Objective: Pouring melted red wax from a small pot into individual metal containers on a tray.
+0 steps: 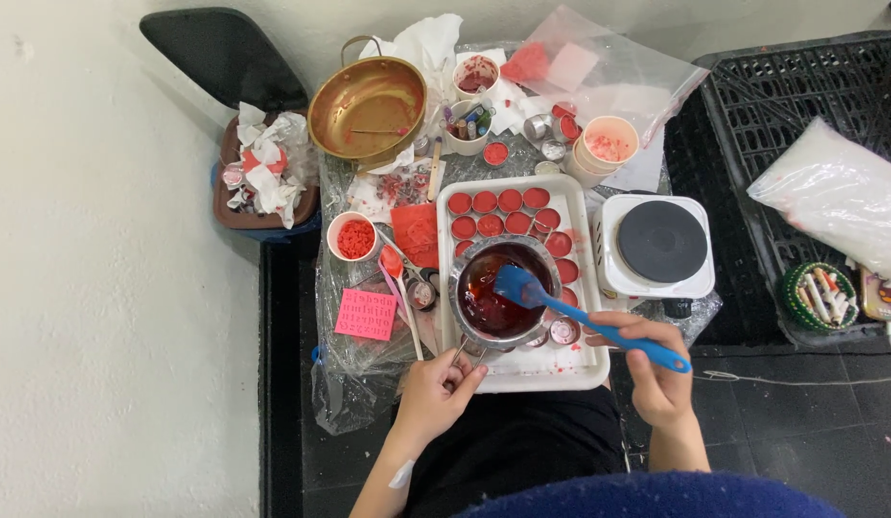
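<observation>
One view only, from a head-worn camera. Position: above the seated person, looking almost straight down. Range: near, both forearms entering from the bottom edge. Centre of frame: white tray (580,369) on the worktop (369,345). Left of the tray: pale wall. Right of the tray: hot plate (661,242), black crate (800,86).

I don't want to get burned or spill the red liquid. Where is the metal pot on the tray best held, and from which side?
Probably by its thin wire handle, from the near side. It sticks out from the metal pot toward the person, past the white tray, and the left hand already grips it there. The right hand holds the blue spatula.
</observation>
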